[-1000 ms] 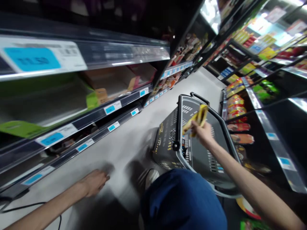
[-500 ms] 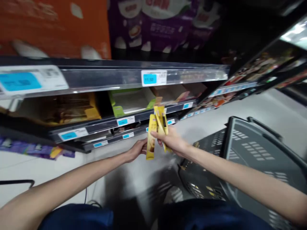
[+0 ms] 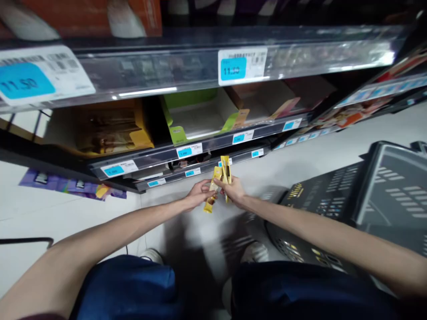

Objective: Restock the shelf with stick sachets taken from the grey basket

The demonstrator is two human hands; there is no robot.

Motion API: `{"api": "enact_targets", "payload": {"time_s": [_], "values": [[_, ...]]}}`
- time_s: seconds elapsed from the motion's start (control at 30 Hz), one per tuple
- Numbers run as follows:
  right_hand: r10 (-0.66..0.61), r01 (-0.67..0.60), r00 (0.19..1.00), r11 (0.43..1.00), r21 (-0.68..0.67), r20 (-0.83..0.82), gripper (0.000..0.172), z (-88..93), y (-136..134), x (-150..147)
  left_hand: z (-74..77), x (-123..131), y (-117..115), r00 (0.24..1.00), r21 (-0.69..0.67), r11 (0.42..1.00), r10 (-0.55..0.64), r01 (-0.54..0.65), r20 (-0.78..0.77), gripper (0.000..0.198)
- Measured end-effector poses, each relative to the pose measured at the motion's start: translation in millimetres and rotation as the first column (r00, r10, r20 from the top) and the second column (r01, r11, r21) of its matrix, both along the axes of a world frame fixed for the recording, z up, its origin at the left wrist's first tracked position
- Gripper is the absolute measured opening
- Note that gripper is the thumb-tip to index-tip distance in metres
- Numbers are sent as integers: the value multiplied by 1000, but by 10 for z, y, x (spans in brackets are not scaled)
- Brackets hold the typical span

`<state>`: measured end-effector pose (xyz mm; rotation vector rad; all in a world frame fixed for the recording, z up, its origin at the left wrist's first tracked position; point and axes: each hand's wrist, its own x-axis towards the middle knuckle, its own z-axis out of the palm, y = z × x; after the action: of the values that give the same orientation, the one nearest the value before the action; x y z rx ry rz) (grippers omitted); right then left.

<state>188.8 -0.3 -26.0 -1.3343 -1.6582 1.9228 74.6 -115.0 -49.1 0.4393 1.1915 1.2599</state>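
Observation:
Both of my arms reach forward toward the lowest store shelves. My left hand (image 3: pixel 198 194) pinches a thin yellow snack packet (image 3: pixel 211 197) that hangs downward. My right hand (image 3: pixel 234 191) grips another yellow packet (image 3: pixel 226 170) that stands upright between its fingers. The two hands almost touch, just in front of the bottom shelf edge (image 3: pixel 203 168). A yellow display box (image 3: pixel 110 129) of similar packets sits on the shelf above and to the left.
A dark grey shopping basket (image 3: pixel 336 200) stands on the pale floor to my right. A green, nearly empty display tray (image 3: pixel 196 120) sits mid-shelf. Blue price tags (image 3: pixel 233 66) line the shelf rails. Purple packets (image 3: pixel 66 186) lie at the far left. My blue-clad knees fill the bottom.
My right hand carried the yellow packets from over the basket to the low shelf. My left hand came up from the floor and took hold of one packet. Both hands moved further forward.

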Motion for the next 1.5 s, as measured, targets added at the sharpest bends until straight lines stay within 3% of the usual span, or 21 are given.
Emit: {"api": "enact_targets", "payload": {"time_s": [0.07, 0.23, 0.4, 0.6, 0.77, 0.97, 1.13, 1.27, 1.43, 1.5], "values": [[-7, 7, 1000, 1000, 7, -7, 42, -33, 41, 6, -45, 29, -4, 999, -25, 999, -23, 24, 22, 74], [-8, 8, 1000, 1000, 12, -22, 40, -73, 195, 6, -80, 48, 5, 989, -60, 992, -104, 110, 103, 62], [-14, 14, 999, 1000, 4, -48, 39, -79, 273, -3, -156, -8, -6, 976, -97, 972, -210, 214, 52, 54], [-48, 48, 998, 999, 12, -30, 44, -58, 332, -31, -273, -29, -23, 982, -117, 977, -183, 177, -44, 52], [-52, 53, 998, 998, 27, -32, 49, 33, 334, -53, -325, -11, -72, 977, -129, 969, -213, 210, -10, 53], [-56, 56, 998, 996, 69, -5, 49, 33, 296, -44, -292, -5, -78, 975, -122, 967, -218, 223, 51, 54], [-74, 76, 997, 995, 71, -23, 49, 0, 310, -45, -273, -30, -61, 975, -148, 965, -223, 218, -17, 56], [-80, 83, 996, 995, 64, -38, 46, -37, 335, -42, -279, -46, -56, 974, -151, 966, -221, 211, -55, 48], [-23, 24, 998, 1000, -18, 61, 35, -70, 326, -9, -217, -8, -67, 973, -168, 972, -186, 162, -134, 29], [2, 1, 996, 999, -32, 86, 29, -66, 315, -3, -174, 2, -66, 985, -203, 969, -157, 140, -70, 27]]}}
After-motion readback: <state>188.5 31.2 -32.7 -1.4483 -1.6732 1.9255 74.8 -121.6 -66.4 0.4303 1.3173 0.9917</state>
